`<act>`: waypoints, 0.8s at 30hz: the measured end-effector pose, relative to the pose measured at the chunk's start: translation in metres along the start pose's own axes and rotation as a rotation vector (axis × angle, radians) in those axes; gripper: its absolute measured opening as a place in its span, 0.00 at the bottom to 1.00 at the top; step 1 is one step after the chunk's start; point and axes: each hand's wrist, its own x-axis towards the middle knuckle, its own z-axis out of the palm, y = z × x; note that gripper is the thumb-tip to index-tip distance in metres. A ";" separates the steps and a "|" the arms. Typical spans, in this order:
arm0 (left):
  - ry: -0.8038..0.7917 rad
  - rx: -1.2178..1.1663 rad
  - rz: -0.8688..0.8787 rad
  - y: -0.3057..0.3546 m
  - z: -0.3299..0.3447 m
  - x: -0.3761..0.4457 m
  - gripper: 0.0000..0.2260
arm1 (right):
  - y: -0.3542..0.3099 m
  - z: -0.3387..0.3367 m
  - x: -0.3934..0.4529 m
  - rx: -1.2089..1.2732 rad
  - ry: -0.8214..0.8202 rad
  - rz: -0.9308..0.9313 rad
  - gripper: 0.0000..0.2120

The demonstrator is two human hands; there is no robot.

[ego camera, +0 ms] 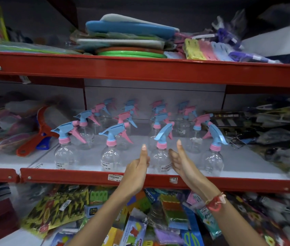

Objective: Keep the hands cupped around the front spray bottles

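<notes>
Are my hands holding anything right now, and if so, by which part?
Nothing is held. The left hand and right hand flank the clear plastic spray bottle with a blue trigger and pink collar without closing on it.

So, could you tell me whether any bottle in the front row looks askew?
Yes: the third spray bottle, between the left hand and right hand, has its blue trigger head tilted steeply upward, unlike its two neighbours to the left.

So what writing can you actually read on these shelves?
"35.00": white sticker on the second front spray bottle.
"10 Pcs": blue packet on the bottom shelf.
Shelf-edge price tag: a barcode, print too small to read.
The other bottle stickers and packet labels are too blurred to read.
</notes>
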 end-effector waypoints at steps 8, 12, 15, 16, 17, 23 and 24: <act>-0.021 -0.029 -0.055 0.005 0.007 0.020 0.54 | -0.001 -0.005 -0.025 -0.019 0.008 0.019 0.42; -0.039 -0.077 -0.034 0.007 0.007 0.028 0.50 | -0.001 -0.001 -0.030 -0.011 0.013 0.023 0.42; -0.054 -0.080 -0.040 0.003 0.008 0.029 0.40 | -0.002 0.000 -0.032 -0.025 0.011 0.011 0.41; -0.060 -0.077 -0.043 0.001 0.008 0.027 0.39 | -0.002 0.000 -0.033 -0.031 0.010 0.008 0.40; -0.058 -0.092 -0.038 0.001 0.008 0.024 0.43 | -0.002 -0.001 -0.033 -0.034 0.009 0.005 0.40; 0.078 -0.091 0.032 -0.002 0.009 0.011 0.50 | 0.005 -0.016 -0.043 -0.021 0.014 -0.041 0.40; 0.138 -0.092 0.082 -0.003 0.010 0.008 0.44 | 0.006 -0.022 -0.046 -0.014 0.045 -0.083 0.39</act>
